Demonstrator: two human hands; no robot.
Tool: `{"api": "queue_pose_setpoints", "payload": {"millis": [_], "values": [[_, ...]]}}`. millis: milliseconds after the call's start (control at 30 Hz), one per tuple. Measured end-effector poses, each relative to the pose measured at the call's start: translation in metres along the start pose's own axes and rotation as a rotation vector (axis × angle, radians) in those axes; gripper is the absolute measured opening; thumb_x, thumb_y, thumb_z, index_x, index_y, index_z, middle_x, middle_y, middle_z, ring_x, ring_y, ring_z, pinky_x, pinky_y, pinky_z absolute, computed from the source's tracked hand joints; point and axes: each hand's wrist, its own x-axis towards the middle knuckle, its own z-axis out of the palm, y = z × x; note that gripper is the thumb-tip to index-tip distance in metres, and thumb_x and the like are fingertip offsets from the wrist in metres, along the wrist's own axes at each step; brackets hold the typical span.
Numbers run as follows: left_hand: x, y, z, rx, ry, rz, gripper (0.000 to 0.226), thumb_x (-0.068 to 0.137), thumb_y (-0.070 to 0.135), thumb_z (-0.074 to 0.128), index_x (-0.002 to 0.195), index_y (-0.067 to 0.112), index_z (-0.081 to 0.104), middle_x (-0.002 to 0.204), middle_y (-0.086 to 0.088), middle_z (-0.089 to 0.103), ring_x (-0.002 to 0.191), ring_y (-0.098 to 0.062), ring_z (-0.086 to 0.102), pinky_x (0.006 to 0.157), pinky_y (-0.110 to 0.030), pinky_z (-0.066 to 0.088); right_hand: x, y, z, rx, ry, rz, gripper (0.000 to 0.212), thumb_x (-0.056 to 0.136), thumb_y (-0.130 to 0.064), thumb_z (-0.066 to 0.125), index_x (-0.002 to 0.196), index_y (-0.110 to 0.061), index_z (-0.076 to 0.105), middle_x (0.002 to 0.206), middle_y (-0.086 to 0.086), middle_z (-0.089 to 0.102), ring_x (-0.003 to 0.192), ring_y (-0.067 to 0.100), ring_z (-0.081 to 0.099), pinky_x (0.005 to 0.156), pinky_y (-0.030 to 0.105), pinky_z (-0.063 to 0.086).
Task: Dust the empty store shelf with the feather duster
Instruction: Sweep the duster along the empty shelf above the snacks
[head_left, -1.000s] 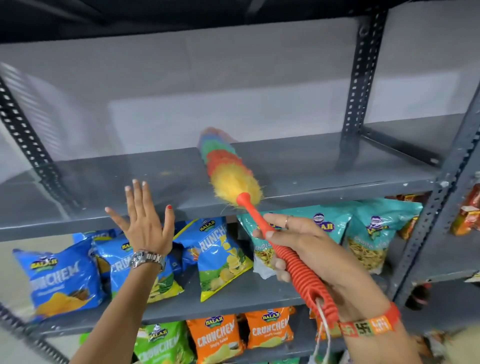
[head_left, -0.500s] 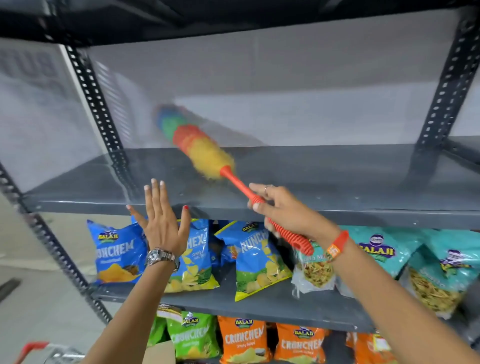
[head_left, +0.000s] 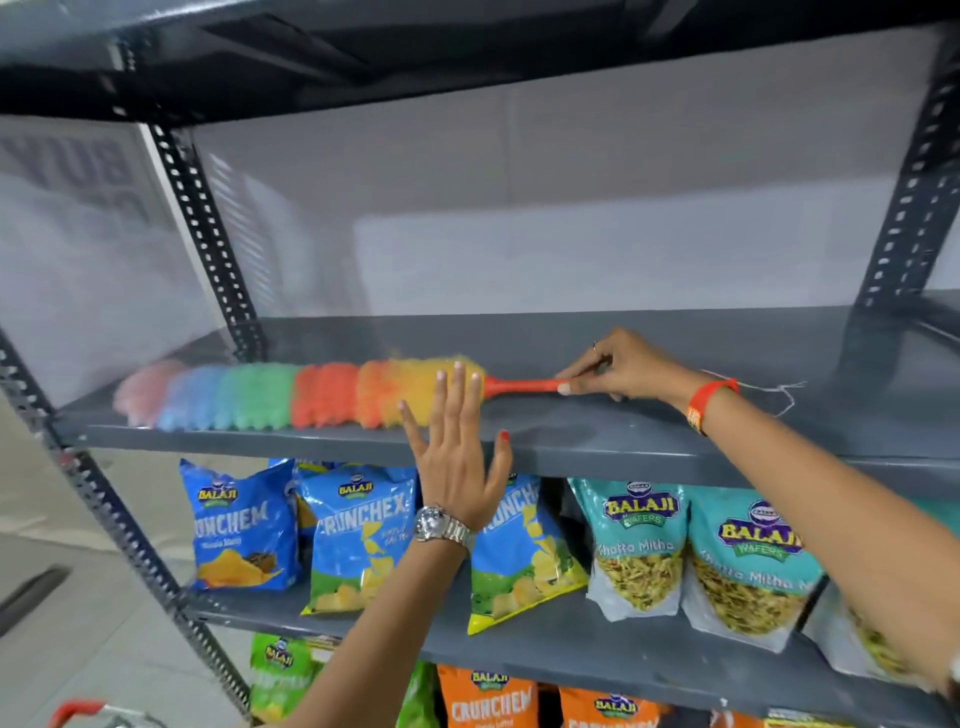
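A rainbow feather duster (head_left: 291, 397) with a red handle lies flat along the front of the empty grey shelf (head_left: 675, 431), its pink tip pointing left. My right hand (head_left: 621, 366) is over the shelf and grips the handle's end with its fingers. My left hand (head_left: 457, 457) is raised in front of the shelf edge, fingers spread, holding nothing, and it covers part of the yellow end of the duster. A watch is on the left wrist and a red band on the right.
Perforated dark uprights stand at the left (head_left: 208, 228) and right (head_left: 904, 218) of the bay, with another shelf close overhead. Blue snack bags (head_left: 358, 535) and teal snack bags (head_left: 639, 551) fill the shelf below. A red cart handle (head_left: 78, 709) shows at the bottom left.
The duster swung from pointing into the shelf to lying flat along its front, sweeping left. My right hand moved onto the shelf. The view shifted left.
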Motion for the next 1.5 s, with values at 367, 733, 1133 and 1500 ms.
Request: {"api": "queue_pose_setpoints", "payload": {"millis": [367,733,1133,1500], "values": [[-0.001,0.017,0.025,0.041,0.083,0.018,0.061,0.08,0.032,0.04,0.135,0.004,0.043,0.142,-0.013,0.041,0.136,-0.026,0.03,0.113,-0.051,0.013,0.044,0.068,-0.046,-0.015,-0.006,0.079,0.008,0.06,-0.039,0.084,0.064,-0.038,0.076,0.071,0.016,0.073,0.049,0.02,0.047,0.05,0.025,0.038],[-0.001,0.017,0.023,0.05,0.054,0.007,0.062,0.082,0.034,0.038,0.136,0.004,0.039,0.142,-0.012,0.041,0.136,-0.026,0.032,0.111,-0.049,0.02,0.109,0.088,-0.044,-0.301,0.327,0.213,0.019,0.074,-0.04,0.068,0.085,-0.026,0.073,0.096,-0.004,0.072,0.094,0.022,0.064,0.075,0.026,0.043],[0.003,-0.027,-0.004,0.135,0.009,-0.022,0.062,0.085,0.035,0.037,0.139,0.004,0.034,0.146,-0.01,0.035,0.139,-0.025,0.026,0.113,-0.053,0.005,0.141,0.026,0.013,0.105,-0.155,-0.096,0.008,0.074,-0.028,0.078,0.07,-0.024,0.072,0.054,-0.006,0.061,0.042,0.011,0.046,0.038,0.017,0.036],[0.006,-0.037,0.004,0.081,0.011,-0.012,0.065,0.095,0.046,0.019,0.137,-0.001,0.036,0.139,-0.011,0.045,0.135,-0.023,0.034,0.113,-0.043,0.019,0.193,0.027,0.022,-0.088,-0.005,0.094,0.018,0.071,-0.036,0.076,0.082,-0.022,0.075,0.069,-0.007,0.074,0.071,0.02,0.064,0.065,0.027,0.047]]}}
